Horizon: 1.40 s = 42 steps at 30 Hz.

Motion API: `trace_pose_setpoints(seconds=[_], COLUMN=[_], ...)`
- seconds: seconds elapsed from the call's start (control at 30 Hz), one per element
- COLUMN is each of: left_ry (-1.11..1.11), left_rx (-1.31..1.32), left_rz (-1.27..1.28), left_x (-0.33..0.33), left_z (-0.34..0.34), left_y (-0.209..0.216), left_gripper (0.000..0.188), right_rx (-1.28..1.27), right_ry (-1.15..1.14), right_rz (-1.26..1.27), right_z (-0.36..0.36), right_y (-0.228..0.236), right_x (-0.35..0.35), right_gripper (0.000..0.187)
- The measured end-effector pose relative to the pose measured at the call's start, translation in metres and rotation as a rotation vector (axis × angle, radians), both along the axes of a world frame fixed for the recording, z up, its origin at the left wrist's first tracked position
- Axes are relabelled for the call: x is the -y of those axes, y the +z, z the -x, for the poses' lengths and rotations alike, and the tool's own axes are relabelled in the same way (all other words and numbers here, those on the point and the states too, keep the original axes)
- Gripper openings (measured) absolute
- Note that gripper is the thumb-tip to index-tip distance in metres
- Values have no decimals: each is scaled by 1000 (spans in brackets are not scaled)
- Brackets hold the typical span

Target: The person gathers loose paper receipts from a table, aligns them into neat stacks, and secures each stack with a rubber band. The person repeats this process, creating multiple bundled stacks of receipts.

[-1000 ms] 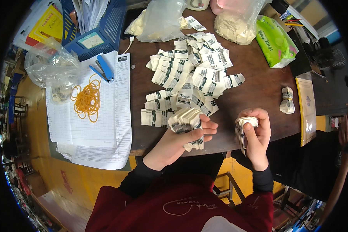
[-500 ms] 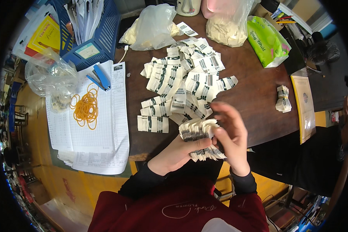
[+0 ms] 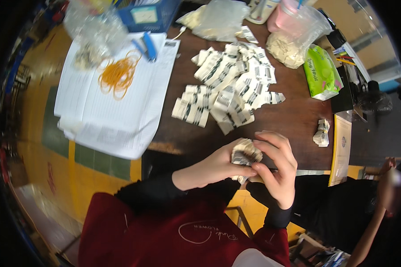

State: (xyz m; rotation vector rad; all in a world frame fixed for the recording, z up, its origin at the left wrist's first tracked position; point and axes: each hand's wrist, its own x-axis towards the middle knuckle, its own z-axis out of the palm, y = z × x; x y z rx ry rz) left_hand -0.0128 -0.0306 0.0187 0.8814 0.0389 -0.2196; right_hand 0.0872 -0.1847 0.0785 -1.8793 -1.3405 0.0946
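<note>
My left hand [image 3: 211, 168] is wrapped round a thick stack of printed cloth-like labels [image 3: 245, 152], its thumb lying across the near side. At the stack's right edge is my right hand [image 3: 280, 169], its thumb and curved fingers closed on the labels. The stack is held off the near edge of the table, its lower part partly hidden by my fingers. Beyond my hands spreads a loose heap of the same white labels [image 3: 229, 104] with black print. A small bundle of labels [image 3: 321, 133], pinched at its middle, lies farther right.
Orange rubber bands [image 3: 119, 76] and a blue stapler [image 3: 148, 46] lie on paper sheets [image 3: 142, 115] at left. Label-filled plastic bags [image 3: 223, 20], a green tissue pack [image 3: 321, 73] and a blue basket [image 3: 149, 18] stand behind. Another person's arm [image 3: 370, 227] shows at right.
My view has shifted, so the table things sit differently in it. The fanned stack looks more gathered, and my right hand has closed in on its edge.
</note>
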Motion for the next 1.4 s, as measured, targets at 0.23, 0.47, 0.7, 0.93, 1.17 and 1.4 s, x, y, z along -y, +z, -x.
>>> trace_pose_setpoints(seconds=[0.23,0.47,0.7,0.93,1.17,1.4], left_ry=[238,763,905,961,919,441], left_rx=[225,431,369,372,359,272], left_rz=[-379,-1095,-1331,-1294,-1224,-1], left_x=[23,13,1,-8,-10,-35], left_z=[32,42,46,49,50,38], left_y=[5,41,64,58,46,26], left_gripper=[57,79,75,74,74,41], right_rx=[246,632,594,403,326,400], right_ry=[63,-192,-399,-389,-371,-183], right_rz=[144,70,-39,-90,-78,-211], right_z=[40,69,91,98,97,69], right_y=[26,51,60,59,53,49], right_x=[-16,-24,-43,-60,-64,-57], right_gripper=[38,35,28,17,16,81])
